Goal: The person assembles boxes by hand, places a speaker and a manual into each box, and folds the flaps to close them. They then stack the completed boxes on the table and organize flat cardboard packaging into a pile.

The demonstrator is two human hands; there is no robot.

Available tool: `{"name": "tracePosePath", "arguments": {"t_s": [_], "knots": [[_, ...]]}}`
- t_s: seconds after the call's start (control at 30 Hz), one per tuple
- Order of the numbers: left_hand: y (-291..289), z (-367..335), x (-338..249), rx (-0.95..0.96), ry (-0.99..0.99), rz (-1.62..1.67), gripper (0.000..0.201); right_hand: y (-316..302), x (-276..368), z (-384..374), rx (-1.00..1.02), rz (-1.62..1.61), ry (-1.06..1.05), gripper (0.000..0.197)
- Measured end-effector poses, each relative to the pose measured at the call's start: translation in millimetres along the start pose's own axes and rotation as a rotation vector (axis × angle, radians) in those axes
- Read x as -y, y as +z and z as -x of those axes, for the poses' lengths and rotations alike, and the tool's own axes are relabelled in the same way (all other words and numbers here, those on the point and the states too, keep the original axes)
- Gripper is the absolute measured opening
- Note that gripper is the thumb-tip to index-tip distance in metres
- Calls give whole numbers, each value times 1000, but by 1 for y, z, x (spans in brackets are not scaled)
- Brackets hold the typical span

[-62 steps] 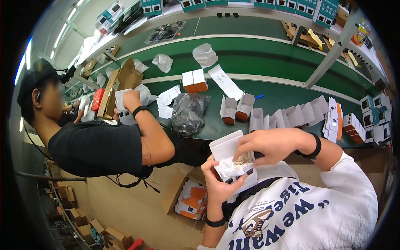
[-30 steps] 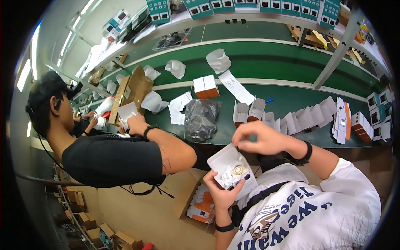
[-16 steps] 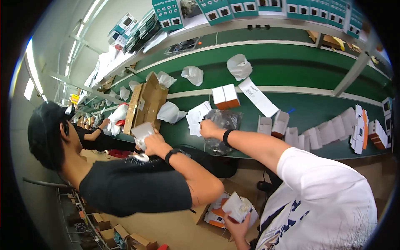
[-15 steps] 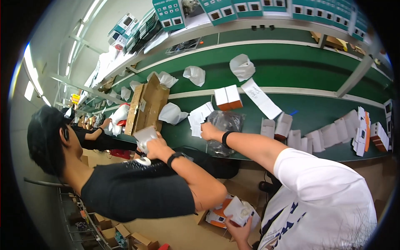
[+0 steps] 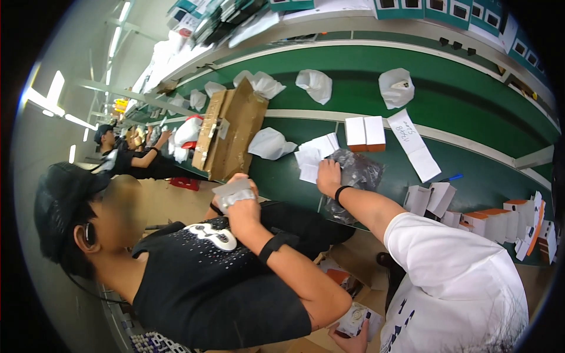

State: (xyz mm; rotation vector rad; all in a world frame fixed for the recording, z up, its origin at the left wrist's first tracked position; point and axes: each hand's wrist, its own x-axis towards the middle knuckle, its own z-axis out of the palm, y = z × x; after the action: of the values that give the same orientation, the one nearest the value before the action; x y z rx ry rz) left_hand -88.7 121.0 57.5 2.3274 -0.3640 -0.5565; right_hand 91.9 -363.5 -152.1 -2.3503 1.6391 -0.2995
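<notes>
The hands work well apart: the left hand (image 5: 351, 341) holds an open white box (image 5: 372, 322) with pale contents (image 5: 355, 315), off the counter (image 5: 279, 181), on the near side of the dark plastic bag (image 5: 364, 176). The right hand (image 5: 329, 177) lies at that bag's left edge, fingers bent; I cannot tell whether they grip anything. White papers (image 5: 315, 154) lie just left of the bag, and two white-and-orange boxes (image 5: 365, 134) stand just beyond it. Right of the bag are a long paper strip (image 5: 414, 147), a blue pen (image 5: 451, 177) and open boxes (image 5: 440, 200). Left of it are a white pouch (image 5: 271, 143), then a cardboard box (image 5: 248, 128), and nearer, a co-worker (image 5: 223, 288) holding a light-coloured package (image 5: 233, 191).
</notes>
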Motion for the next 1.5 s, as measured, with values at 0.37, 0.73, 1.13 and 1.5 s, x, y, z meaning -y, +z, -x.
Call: {"name": "tracePosePath", "arguments": {"t_s": [0.37,0.73,1.13,1.5], "knots": [[4,26,-2,-142,13,106,88,-10,-25,0,75,-210,-34,21],[14,-2,-7,123,402,407,91,-83,-58,-6,-8,-531,62,24],[2,0,-52,426,619,596,86,-367,-130,250,25,-1227,-133,20],[4,32,-61,639,644,633,93,-445,-101,388,293,-249,-899,20]]}}
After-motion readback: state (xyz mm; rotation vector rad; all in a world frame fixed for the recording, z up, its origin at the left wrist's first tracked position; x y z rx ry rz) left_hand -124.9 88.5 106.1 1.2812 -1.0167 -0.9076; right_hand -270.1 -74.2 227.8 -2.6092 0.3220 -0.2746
